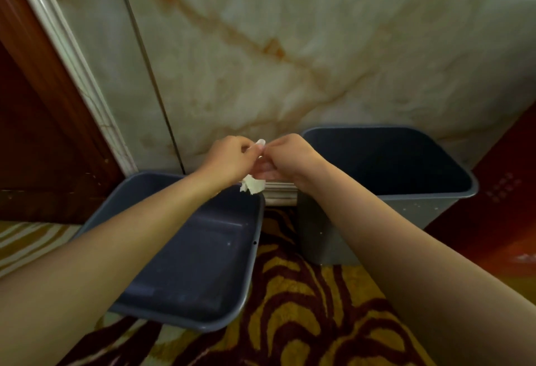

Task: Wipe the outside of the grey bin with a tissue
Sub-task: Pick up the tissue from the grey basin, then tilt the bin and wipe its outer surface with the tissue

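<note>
I see both hands raised together in the middle of the view, fingers curled in and pinching one small white tissue (253, 184) between them. My left hand (229, 159) has a tight grip on the upper part of the tissue, a bit of which pokes out above its knuckles, and my right hand (285, 158) closes on the same piece from the other side, the fingertips of the two hands touching. A crumpled end of the tissue hangs just below the grip.

Neither hand touches a bin. One grey bin (385, 191) stands upright below and to the right of the grip, against the marble wall (290, 46), its open mouth facing up. A second grey bin (191, 255) sits below and to the left of the grip, tilted toward me so its inside shows, and my left forearm crosses over its rim. Both rest on a patterned carpet (290, 307) of dark red and yellow. A strip of carpet separates the two bins directly under the grip.
</note>
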{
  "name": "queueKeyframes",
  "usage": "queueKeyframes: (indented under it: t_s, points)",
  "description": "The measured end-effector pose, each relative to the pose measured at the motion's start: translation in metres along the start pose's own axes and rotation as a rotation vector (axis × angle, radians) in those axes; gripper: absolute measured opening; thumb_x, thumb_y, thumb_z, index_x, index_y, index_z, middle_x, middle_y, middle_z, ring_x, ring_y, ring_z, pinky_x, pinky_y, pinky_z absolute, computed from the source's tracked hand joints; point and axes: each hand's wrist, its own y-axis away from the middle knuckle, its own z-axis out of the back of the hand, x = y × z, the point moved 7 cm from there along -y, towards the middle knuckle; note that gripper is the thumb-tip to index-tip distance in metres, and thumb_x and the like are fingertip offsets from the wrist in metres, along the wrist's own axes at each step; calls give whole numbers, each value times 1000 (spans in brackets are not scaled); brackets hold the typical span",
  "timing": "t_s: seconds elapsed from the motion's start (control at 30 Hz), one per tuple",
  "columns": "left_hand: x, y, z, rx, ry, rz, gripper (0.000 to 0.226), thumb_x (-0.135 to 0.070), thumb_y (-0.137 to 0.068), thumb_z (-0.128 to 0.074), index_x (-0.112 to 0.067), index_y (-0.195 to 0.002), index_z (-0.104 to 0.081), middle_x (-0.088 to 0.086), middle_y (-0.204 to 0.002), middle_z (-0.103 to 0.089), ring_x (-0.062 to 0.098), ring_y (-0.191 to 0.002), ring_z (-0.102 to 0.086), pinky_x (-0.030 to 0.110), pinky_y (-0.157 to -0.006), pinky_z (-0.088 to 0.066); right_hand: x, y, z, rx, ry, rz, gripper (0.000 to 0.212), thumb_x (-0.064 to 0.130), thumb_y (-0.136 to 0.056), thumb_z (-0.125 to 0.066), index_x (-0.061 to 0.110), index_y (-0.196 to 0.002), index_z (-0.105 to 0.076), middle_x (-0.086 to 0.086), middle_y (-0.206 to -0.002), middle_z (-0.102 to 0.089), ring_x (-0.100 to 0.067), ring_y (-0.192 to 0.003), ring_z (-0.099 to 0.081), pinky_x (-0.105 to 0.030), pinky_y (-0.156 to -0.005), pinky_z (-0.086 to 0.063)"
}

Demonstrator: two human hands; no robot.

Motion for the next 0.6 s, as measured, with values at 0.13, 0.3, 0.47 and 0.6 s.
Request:
queueKeyframes:
  t_s: [0.13, 0.3, 0.47, 0.6]
  points:
    - [4, 4, -3, 129, 191, 59, 25, -25, -79, -69, -8, -98, -65, 13, -94, -69, 28, -88, -64, 38, -74, -53, 3, 9, 14, 0, 96, 21, 24, -7, -90, -47, -5, -108, -62, -8, -71, -60, -11, -58, -54, -18, -49, -51]
    - [-5, 6, 5, 228, 326, 59, 17, -2, -80, -61, -13, -93, -67, 10, -91, -69, 23, -84, -63, 33, -74, -51, 12, 12, 37, -155, 618, 231, 32, 15, -81, -67, 9, -112, -58, -2, -103, -63, -17, -96, -58, -28, -80, -50]
    - [-24, 6, 6, 315, 461, 14, 22, -4, -80, -63, -18, -96, -67, 7, -99, -70, 21, -93, -66, 35, -82, -53, 13, 29, 49, 66, 326, 242, 17, 12, -86, -63, 5, -101, -65, -10, -95, -69, -18, -87, -67, -27, -75, -58]
    - [-44, 8, -11, 397, 428, -59, 19, -9, -79, -66, -18, -96, -69, 4, -96, -71, 14, -85, -69, 26, -72, -58, 13, 50, 82, -17, 298, 249, 11, 11, -87, -62, 2, -92, -66, -16, -88, -68, -22, -78, -65, -37, -76, -57]
